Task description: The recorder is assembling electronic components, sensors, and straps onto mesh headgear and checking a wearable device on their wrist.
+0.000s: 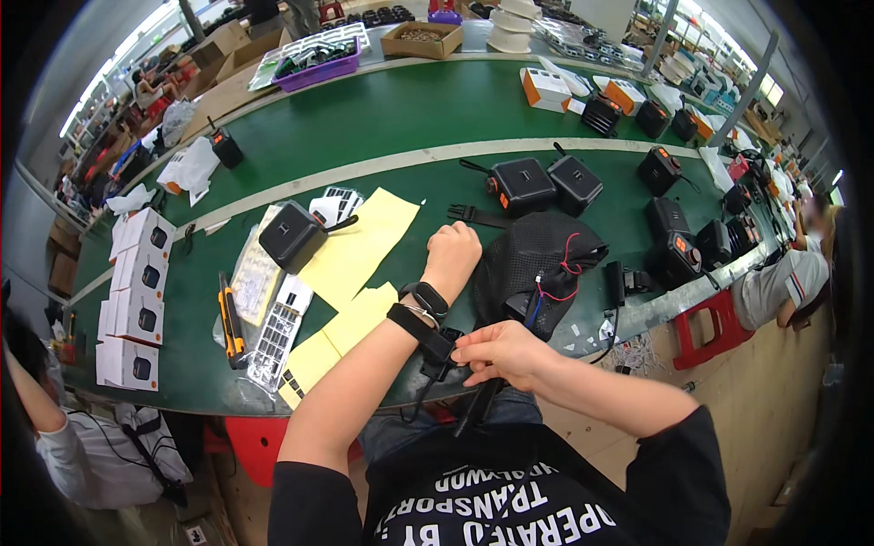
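My left hand [452, 253] rests on the green table with its back up and its fingers curled in, beside a black mesh bag [510, 264]. Around that wrist are a black wristband [426, 300] and a wide black strap [421, 329]. A small black device with a cable hangs at the strap's near side. My right hand [505, 353] pinches the strap's end there between thumb and fingers. Yellow sheets [364, 246] lie left of my left forearm, with a black box-shaped speaker [291, 237] at their edge.
White boxes [137, 300] stand stacked at the left, near an orange utility knife [231, 318] and sticker sheets [273, 341]. More black speakers [523, 185] stand beyond the bag and to the right. A purple basket [319, 71] is at the back. A person [783, 282] sits at the right.
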The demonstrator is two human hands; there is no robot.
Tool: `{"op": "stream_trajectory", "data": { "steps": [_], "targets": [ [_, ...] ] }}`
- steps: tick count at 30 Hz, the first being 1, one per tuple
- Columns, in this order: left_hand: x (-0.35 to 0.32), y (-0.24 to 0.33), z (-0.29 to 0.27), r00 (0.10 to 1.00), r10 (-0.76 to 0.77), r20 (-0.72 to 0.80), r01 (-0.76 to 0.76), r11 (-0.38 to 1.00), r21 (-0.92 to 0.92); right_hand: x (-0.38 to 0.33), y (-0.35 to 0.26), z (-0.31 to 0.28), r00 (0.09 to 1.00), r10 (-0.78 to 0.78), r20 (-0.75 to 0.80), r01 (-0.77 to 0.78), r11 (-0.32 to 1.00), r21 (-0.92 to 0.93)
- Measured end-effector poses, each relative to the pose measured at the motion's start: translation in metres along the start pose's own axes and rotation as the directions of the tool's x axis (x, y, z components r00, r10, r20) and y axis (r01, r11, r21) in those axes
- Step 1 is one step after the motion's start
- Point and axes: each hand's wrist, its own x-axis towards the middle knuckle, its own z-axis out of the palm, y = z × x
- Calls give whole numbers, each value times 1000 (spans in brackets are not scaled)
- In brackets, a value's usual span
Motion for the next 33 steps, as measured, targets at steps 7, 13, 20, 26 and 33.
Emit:
{"op": "stream_trajectory", "data": {
  "steps": [7,13,20,26,33],
  "targets": [
    [10,10,-6,998,56,-10,-56,998,38,-10,-27,4,994,100,38,-94,985,-144],
    [5,6,-4,1000,16,-9,-16,998,63,-24,-42,9,996,27,86,-9,978,-208],
    [20,-23,-18,990,-142,28,142,990,-17,-16,-26,22,961,-250,122,265,955,-130],
    [51,-40,-71,948,-308,-76,216,802,-557,20,10,33,913,-360,190,309,917,250],
    [49,-44,-88,960,-272,-73,188,813,-551,-12,2,42,851,-498,165,484,867,122]
  ]
}}
